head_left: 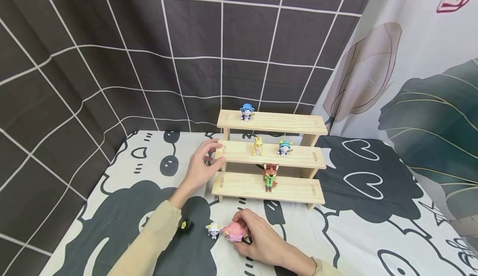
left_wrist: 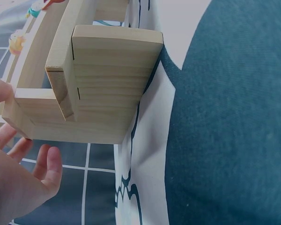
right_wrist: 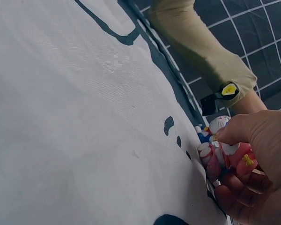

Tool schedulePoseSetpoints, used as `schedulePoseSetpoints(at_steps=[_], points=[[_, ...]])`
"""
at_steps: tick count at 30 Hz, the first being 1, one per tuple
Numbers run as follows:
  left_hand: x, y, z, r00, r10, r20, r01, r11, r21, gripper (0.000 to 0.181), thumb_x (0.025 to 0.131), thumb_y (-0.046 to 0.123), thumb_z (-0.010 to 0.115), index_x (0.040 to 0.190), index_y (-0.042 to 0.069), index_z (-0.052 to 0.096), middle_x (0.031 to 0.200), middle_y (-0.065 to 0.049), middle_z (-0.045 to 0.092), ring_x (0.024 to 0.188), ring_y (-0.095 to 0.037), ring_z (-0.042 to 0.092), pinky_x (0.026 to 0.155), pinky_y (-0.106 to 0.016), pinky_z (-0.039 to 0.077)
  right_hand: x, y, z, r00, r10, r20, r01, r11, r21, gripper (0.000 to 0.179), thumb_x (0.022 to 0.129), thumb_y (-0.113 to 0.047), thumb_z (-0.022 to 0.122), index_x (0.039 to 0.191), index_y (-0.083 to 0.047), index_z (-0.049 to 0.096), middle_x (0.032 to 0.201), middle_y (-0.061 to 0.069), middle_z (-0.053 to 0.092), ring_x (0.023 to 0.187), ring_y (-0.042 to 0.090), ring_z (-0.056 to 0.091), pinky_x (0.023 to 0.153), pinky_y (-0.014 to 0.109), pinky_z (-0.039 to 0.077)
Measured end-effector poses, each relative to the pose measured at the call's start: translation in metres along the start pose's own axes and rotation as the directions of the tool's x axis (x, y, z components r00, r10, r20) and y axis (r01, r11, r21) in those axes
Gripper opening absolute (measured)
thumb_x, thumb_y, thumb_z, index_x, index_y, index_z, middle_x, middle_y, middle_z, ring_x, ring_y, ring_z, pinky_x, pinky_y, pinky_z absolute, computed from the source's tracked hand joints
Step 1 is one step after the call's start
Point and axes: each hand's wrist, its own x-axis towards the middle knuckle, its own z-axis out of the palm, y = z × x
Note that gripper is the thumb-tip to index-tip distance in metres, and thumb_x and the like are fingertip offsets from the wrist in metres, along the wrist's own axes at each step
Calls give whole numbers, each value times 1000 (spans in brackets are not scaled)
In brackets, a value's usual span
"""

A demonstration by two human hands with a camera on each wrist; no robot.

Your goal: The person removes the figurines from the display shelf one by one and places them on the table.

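Note:
A three-tier wooden display shelf (head_left: 269, 186) stands on the bed cloth. My left hand (head_left: 203, 164) holds the left end of its middle tier, thumb at the front edge; in the left wrist view several fingers curl past the board's end (left_wrist: 18, 119). My right hand (head_left: 259, 238) grips a pink figurine (head_left: 234, 231) low in front of the shelf, fingers and thumb around it; the right wrist view shows a yellow bow on the pink figure (right_wrist: 241, 157). Just left of it stands a small white figurine (head_left: 213, 229) with yellow horns.
A blue-hatted figurine (head_left: 246, 112) is on the top tier. The middle tier bears a yellow figurine (head_left: 257, 146) and a teal-hatted one (head_left: 284, 148). A fox figurine (head_left: 270, 177) stands on the bottom tier. Behind the shelf hangs a dark grid-patterned curtain (head_left: 194, 76).

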Motion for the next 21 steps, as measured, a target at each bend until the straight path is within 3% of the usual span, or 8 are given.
schedulePoseSetpoints(at_steps=[21], points=[[0,-1,0,1000,4,2,-4,1000,8,37,87,5,74,122,3,64,142,-13,53,114,-30,56,86,-49,52,-2,0,-8,998,36,50,-39,998,58,52,76,-8,85,117,-11,53,98,-9,51,78,4,51,61,14,46]])
